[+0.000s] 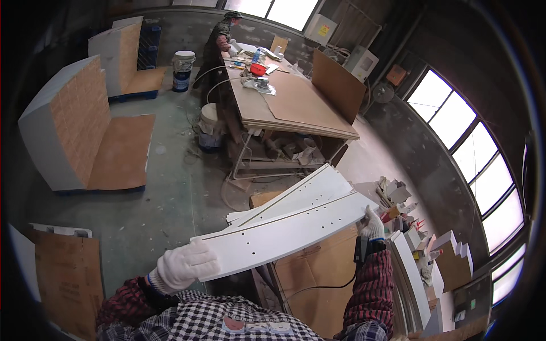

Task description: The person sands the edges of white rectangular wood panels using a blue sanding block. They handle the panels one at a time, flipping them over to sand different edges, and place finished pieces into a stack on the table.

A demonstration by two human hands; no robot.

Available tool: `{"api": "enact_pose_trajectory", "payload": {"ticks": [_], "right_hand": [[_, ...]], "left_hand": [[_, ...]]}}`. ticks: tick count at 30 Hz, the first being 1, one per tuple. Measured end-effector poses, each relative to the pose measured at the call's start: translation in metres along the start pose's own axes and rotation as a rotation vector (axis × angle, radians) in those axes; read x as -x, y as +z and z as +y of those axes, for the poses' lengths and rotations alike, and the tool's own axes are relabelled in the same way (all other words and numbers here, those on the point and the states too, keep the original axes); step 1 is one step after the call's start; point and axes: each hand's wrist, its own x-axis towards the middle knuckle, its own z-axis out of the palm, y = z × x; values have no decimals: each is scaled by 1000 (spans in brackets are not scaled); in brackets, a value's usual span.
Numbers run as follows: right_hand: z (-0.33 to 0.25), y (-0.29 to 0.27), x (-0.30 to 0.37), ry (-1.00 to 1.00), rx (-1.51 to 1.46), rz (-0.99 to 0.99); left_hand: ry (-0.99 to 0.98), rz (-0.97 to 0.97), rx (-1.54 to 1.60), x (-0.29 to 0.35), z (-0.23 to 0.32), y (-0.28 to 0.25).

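Observation:
A long white panel (284, 237) with drilled holes and a groove along its far edge lies across in front of me. My left hand (185, 265), in a white knit glove, holds its left end with the fingers lying across the surface. At the right end, my gloved right hand (372, 224) is closed around the panel, the thumb near its corner. Just beyond it are other white drilled panels (310, 190), fanned out and partly covered by the held one. Under them is a brown cardboard-covered surface (327, 256).
Stacks of white boards (412, 273) and loose tools (395, 210) crowd the right side. Ahead stands a large worktable (296, 102), with another person (220, 42) at its far end. Buckets (182, 71) and wrapped panel stacks (79, 119) stand on the left. A black cord (324, 287) hangs nearby.

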Motion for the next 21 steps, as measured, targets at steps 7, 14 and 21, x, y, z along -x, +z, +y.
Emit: {"api": "enact_pose_trajectory", "payload": {"ticks": [7,14,21], "right_hand": [[14,31,-115,-126,29,-1],[40,41,-150,-87,346,114],[35,36,-140,-109,964,-48]], "left_hand": [[163,-189,-188,-48,7,51],[-580,21,-516,-55,14,75],[-1367,532,1331,-22,-5,105]]}}
